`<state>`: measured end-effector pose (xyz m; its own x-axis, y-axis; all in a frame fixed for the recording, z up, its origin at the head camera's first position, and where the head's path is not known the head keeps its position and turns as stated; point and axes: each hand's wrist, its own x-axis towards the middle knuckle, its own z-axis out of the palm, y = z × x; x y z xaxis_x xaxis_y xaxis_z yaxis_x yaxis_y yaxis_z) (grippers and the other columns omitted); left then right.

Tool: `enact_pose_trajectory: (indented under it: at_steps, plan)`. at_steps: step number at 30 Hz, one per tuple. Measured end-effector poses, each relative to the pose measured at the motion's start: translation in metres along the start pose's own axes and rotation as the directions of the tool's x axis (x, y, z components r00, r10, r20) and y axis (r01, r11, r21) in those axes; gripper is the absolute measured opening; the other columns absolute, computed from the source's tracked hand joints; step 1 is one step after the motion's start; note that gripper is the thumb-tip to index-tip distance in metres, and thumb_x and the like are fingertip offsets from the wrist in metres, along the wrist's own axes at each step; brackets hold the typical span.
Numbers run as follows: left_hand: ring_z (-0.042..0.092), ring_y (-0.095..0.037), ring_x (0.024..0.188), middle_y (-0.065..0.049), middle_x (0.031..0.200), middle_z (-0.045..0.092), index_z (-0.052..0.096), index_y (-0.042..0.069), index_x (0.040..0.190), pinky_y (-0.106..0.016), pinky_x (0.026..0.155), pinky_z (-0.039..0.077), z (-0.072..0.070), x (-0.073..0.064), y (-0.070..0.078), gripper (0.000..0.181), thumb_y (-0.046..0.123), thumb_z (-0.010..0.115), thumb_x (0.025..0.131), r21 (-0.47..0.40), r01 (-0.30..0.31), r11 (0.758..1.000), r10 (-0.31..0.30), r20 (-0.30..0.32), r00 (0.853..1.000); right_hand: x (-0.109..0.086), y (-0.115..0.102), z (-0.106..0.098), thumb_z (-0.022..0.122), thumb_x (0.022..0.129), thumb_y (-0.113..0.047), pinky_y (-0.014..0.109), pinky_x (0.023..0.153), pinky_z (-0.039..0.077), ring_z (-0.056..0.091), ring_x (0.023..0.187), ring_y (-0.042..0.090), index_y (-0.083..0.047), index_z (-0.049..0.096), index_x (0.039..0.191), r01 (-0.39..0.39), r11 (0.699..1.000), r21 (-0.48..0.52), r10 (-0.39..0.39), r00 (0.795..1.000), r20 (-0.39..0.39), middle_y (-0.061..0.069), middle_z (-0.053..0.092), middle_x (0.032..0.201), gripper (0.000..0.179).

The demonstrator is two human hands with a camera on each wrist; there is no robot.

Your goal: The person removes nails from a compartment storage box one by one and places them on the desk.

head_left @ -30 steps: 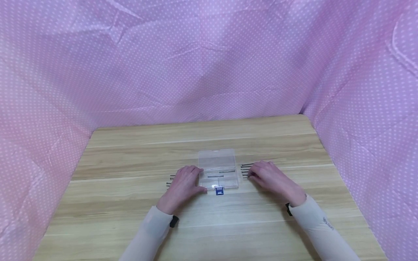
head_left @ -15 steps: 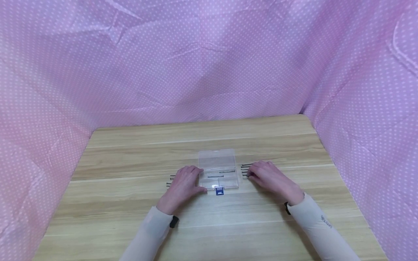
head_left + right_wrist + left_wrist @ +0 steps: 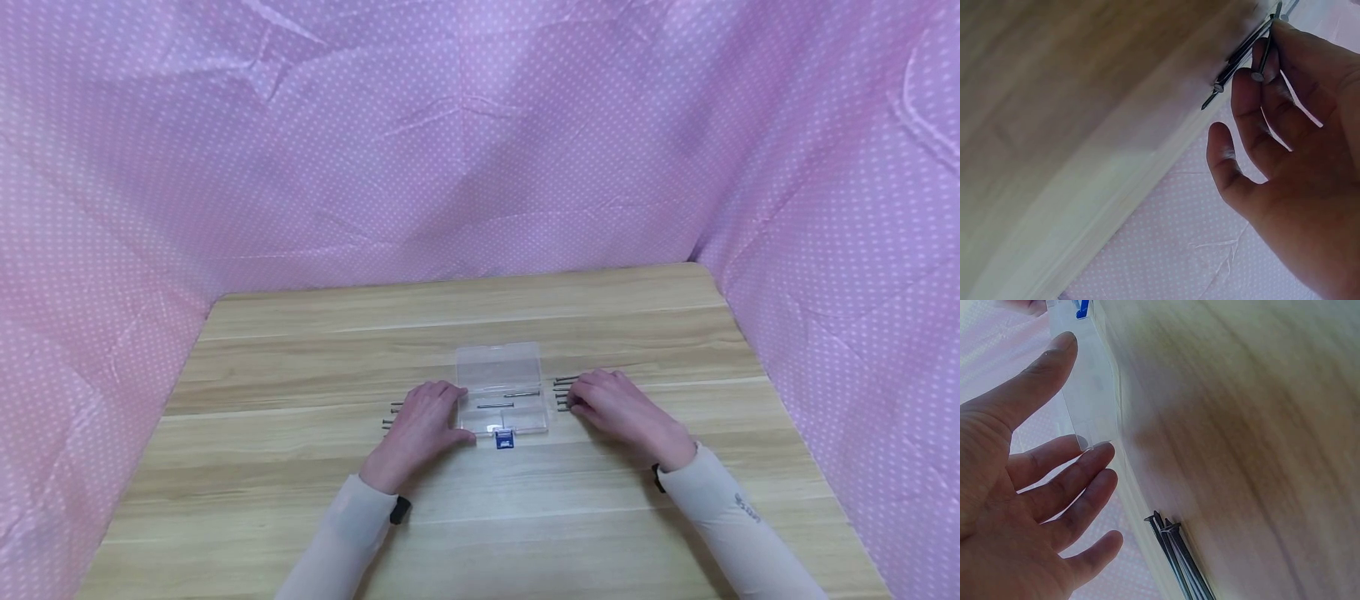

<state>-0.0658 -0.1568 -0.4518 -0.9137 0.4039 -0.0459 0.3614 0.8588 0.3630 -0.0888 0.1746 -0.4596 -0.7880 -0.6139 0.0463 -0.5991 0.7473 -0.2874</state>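
A clear plastic box (image 3: pixel 498 367) with a blue latch (image 3: pixel 505 439) lies with its lid raised at the table's middle. Two nails (image 3: pixel 495 406) lie within it. My left hand (image 3: pixel 420 425) holds the box's left end between thumb and index finger, its other fingers loosely spread. Several nails (image 3: pixel 1175 550) lie on the table beside that hand, partly hidden by it in the head view. My right hand (image 3: pixel 618 408) pinches a nail (image 3: pixel 1265 56) between thumb and fingertips. Under it, right of the box, lie several more nails (image 3: pixel 1229 72), their far ends covered by the hand.
The wood-grain table (image 3: pixel 480 517) has a back edge against a pink dotted cloth (image 3: pixel 465 167). The same cloth hangs at both sides. Black wrist straps (image 3: pixel 400 509) show at both sleeve cuffs.
My right wrist and forearm have shifted slightly left, while its fingers stay at the nails. The left hand, the box and the nails inside it look unmoved.
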Motion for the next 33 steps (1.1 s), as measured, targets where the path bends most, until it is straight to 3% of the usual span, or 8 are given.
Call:
enact_pose_trajectory:
  at_steps: [16, 25, 33]
  plan:
    - [0.062, -0.034, 0.115, -0.014, 0.12, 0.069, 0.067, 0.001, 0.129, -0.052, 0.107, 0.046, 0.001, 0.0, 0.0, 0.072, 0.042, 0.092, 0.075, 0.003, -0.014, 1.0, 0.014, -0.013, 1.0, -0.002, 0.001, 0.0, 0.078, 0.09, -0.008, 0.045, 0.08, 0.052, 0.064, 0.093, 0.022, -0.017, 0.073, 0.094, -0.014, 1.0, 0.002, 0.014, 1.0, -0.003, -0.003, 0.07, 0.096, 0.011]
    - [0.063, -0.033, 0.115, -0.013, 0.121, 0.069, 0.066, 0.001, 0.129, -0.051, 0.107, 0.047, 0.001, 0.0, -0.001, 0.072, 0.042, 0.092, 0.076, 0.001, -0.01, 1.0, 0.01, -0.008, 1.0, -0.005, -0.005, -0.004, 0.078, 0.092, -0.013, 0.048, 0.088, 0.053, 0.065, 0.102, 0.026, -0.014, 0.074, 0.105, -0.029, 0.999, 0.03, 0.031, 0.996, -0.083, 0.003, 0.07, 0.106, 0.013]
    - [0.062, -0.033, 0.114, -0.014, 0.121, 0.069, 0.066, 0.0, 0.13, -0.051, 0.107, 0.047, 0.0, 0.001, -0.001, 0.073, 0.041, 0.093, 0.076, -0.005, -0.008, 1.0, 0.008, 0.004, 1.0, -0.002, -0.014, -0.004, 0.08, 0.09, -0.012, 0.051, 0.093, 0.055, 0.067, 0.103, 0.028, -0.012, 0.074, 0.103, 0.015, 0.999, 0.045, -0.008, 0.986, -0.164, 0.005, 0.071, 0.108, 0.014]
